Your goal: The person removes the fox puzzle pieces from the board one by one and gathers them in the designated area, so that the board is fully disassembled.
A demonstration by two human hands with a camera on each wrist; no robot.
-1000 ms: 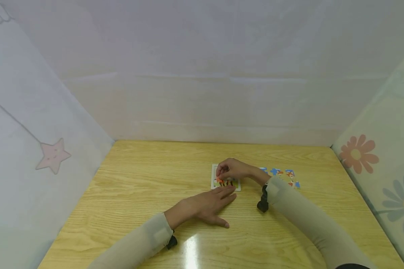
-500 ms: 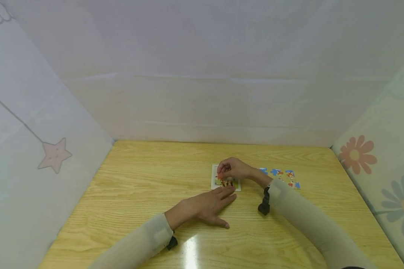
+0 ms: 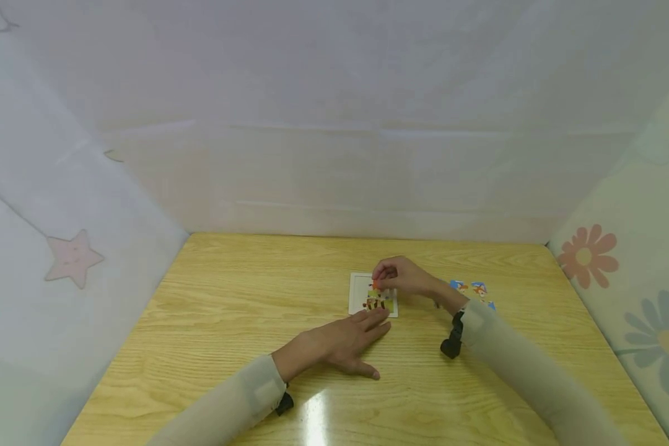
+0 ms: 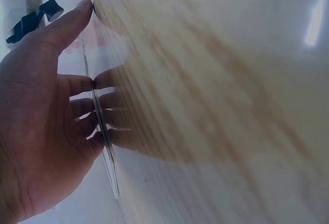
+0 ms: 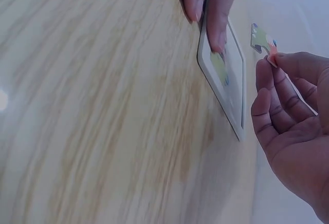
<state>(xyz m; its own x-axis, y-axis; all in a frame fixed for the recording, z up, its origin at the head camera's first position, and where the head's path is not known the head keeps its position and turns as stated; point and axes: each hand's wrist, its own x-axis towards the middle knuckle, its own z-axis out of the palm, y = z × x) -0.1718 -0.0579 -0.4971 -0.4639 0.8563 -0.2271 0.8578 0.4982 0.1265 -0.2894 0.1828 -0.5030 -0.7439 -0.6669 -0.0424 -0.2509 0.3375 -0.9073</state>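
Observation:
My right hand [image 3: 406,277] pinches a green and orange jigsaw piece [image 5: 262,40] between thumb and fingertips. In the right wrist view the piece hangs above a white-rimmed puzzle tray [image 3: 354,302], apart from it. A green piece [image 5: 219,69] lies inside the tray, partly under the fingers of my left hand [image 3: 345,341]. That hand rests with fingers straight, its fingertips over the tray's near edge and its thumb out on the table. The left wrist view shows the palm side and the tray's edge [image 4: 109,157] beside the fingers.
Several loose jigsaw pieces [image 3: 479,288] lie on the wooden table [image 3: 245,291] right of the tray, some hidden behind my right forearm. Pale cloth walls [image 3: 312,167] enclose the table's back and sides.
My right hand has moved right and a little away with the pinched piece, from the tray's left part toward its right. My left hand has stayed in place.

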